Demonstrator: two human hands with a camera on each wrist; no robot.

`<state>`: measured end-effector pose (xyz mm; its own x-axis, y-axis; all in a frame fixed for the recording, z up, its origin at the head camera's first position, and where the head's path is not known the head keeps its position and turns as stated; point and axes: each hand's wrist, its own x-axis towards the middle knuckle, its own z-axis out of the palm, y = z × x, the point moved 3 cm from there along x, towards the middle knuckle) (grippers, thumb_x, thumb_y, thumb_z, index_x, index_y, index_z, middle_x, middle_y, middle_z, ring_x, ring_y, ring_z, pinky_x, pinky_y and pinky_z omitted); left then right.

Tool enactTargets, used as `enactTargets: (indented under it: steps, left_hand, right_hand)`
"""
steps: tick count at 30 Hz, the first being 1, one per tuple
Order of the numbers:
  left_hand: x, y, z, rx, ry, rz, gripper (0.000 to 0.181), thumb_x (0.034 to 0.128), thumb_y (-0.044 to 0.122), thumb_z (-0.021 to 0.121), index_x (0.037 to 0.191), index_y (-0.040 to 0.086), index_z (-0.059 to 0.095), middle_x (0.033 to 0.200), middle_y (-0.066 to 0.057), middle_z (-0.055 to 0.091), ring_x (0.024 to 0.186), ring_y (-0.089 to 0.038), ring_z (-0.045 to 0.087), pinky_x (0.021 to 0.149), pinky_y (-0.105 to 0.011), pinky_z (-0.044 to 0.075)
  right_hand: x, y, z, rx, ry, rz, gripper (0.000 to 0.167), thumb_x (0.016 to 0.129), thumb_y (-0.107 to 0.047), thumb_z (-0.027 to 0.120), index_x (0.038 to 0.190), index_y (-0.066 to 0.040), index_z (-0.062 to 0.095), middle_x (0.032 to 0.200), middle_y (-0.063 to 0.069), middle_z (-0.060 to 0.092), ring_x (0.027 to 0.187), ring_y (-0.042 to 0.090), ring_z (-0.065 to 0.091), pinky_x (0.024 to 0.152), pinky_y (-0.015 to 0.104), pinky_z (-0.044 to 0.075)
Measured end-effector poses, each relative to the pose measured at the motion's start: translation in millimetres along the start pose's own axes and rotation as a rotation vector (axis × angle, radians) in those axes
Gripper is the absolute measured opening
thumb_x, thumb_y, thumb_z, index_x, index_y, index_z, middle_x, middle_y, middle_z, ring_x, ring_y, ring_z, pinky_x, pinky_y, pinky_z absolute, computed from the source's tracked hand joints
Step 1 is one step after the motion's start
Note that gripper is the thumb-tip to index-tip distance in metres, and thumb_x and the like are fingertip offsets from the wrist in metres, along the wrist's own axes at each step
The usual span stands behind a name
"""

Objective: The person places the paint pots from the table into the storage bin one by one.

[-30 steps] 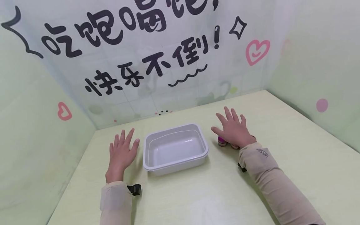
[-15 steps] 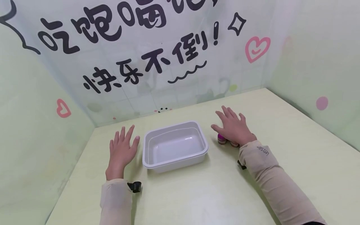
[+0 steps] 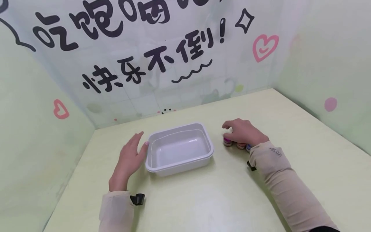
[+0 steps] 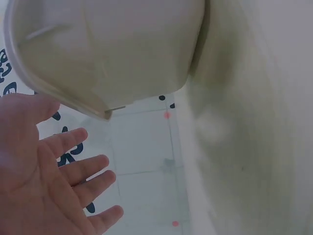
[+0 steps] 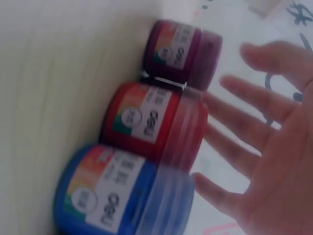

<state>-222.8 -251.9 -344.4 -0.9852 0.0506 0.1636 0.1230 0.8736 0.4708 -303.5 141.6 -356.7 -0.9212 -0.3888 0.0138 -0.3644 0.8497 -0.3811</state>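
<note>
A light grey rectangular basin [image 3: 179, 166] stands on the table. Beside its left end is my left hand [image 3: 128, 161], fingers extended, thumb close to the rim; whether it touches cannot be told. In the right wrist view stand a purple jar [image 5: 171, 53], a red jar [image 5: 139, 117] and a blue jar [image 5: 107, 191] in a row, each with a label and a clear lid. My right hand [image 3: 244, 131] is over them with its fingers bent loosely, gripping nothing; it partly hides the jars in the head view.
The pale table [image 3: 185, 199] meets a printed back wall [image 3: 162, 93] with black characters. Side walls stand left and right. A black wrist mount [image 3: 137, 199] sits by the left sleeve, another [image 3: 251, 166] under the right sleeve.
My left hand has shifted right toward the basin and turned its palm inward. My right hand's spread fingers have bent downward over the jars, and more of the jars shows.
</note>
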Motion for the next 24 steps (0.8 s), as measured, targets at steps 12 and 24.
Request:
enactTargets:
  steps: [12,24]
  left_hand:
    - [-15.5,-14.5,20.6,-0.377,-0.115,-0.101,0.059,0.106,0.047,0.037,0.157,0.02,0.026,0.152,-0.02,0.041,0.133,-0.04,0.049,0.107,-0.056,0.047]
    - [-13.8,-20.1,28.4,-0.636,-0.139,-0.112,0.053,0.1054,0.033,0.048,0.156,0.026,0.031,0.15,-0.017,0.044,0.13,-0.036,0.052,0.092,-0.04,0.059]
  right_hand:
    - [-1.7,0.4,5.6,0.075,-0.191,0.026,0.034,0.088,-0.027,0.074,0.119,-0.015,0.069,0.111,0.002,0.068,0.081,0.015,0.06,0.081,0.037,0.051]
    - [-5.2,-8.7,-8.5,0.216,-0.094,-0.086,0.032,0.089,-0.012,0.073,0.118,0.001,0.066,0.101,0.011,0.066,0.078,0.02,0.062,0.077,0.037,0.057]
